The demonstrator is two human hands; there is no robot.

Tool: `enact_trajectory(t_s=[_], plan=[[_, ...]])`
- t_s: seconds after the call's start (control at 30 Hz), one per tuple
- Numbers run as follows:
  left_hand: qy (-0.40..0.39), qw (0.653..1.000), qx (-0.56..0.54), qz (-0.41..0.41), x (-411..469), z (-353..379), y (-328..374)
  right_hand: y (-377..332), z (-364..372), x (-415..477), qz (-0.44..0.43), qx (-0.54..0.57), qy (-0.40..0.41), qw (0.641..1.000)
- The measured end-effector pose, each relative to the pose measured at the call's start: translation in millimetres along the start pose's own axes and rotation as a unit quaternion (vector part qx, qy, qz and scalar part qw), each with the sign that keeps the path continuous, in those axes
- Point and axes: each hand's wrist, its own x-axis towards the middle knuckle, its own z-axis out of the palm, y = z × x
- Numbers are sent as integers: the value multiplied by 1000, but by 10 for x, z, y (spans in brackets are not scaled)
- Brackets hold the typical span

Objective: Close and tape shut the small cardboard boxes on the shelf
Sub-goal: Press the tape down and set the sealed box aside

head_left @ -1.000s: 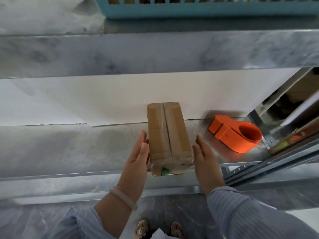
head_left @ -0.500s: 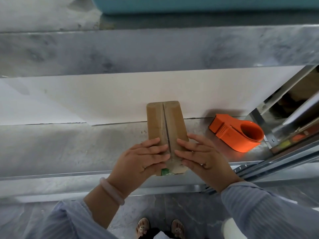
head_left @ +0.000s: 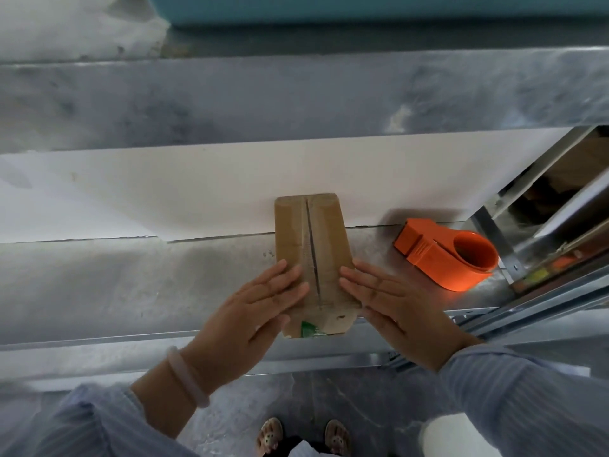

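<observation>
A small brown cardboard box [head_left: 313, 239] stands on the metal shelf [head_left: 115, 285], its two top flaps folded down with a dark seam between them. A green scrap shows at its near lower edge. My left hand [head_left: 260, 308] lies flat on the left flap with straight fingers. My right hand [head_left: 389, 301] lies flat against the box's right side, fingertips on the right flap. An orange tape dispenser [head_left: 451, 255] sits on the shelf to the right of the box, untouched.
A white panel [head_left: 197, 189] backs the shelf. Above it runs a grey marbled ledge [head_left: 296, 94] with a teal basket [head_left: 362, 11] on top. A metal shelf upright [head_left: 527, 179] and rails stand at the right. My feet show below the shelf edge.
A second ago my hands flanked the box's sides. They then pressed down the flaps with fingers meeting over the seam, and now they have slid slightly apart, still flat on the flaps.
</observation>
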Motion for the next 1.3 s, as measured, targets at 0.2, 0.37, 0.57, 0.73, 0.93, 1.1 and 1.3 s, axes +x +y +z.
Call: enact_trajectory(t_s=[0.2,0.37,0.57,0.73,0.93,1.1,1.3], plan=[[188,835,-423,-298,221,474,591,-545,461,86,305,431,171,832],[265,782,-438,-356,306,676,656,-706,699,273,357,441,287,772],[252,765,-453,-384,278,640,634,-691,697,298,391,409,285,774],[279,747,-468,-382,374,592,670,-712,619,334,399,394,276,780],[288,809,-376,-348,352,678,606,-713,673,341,400,346,284,800],[278,857,-257,-349,279,736,500,-695,737,333,388,301,316,812],[299,793,-370,-381,306,743,577,-748,730,421,418,384,368,736]])
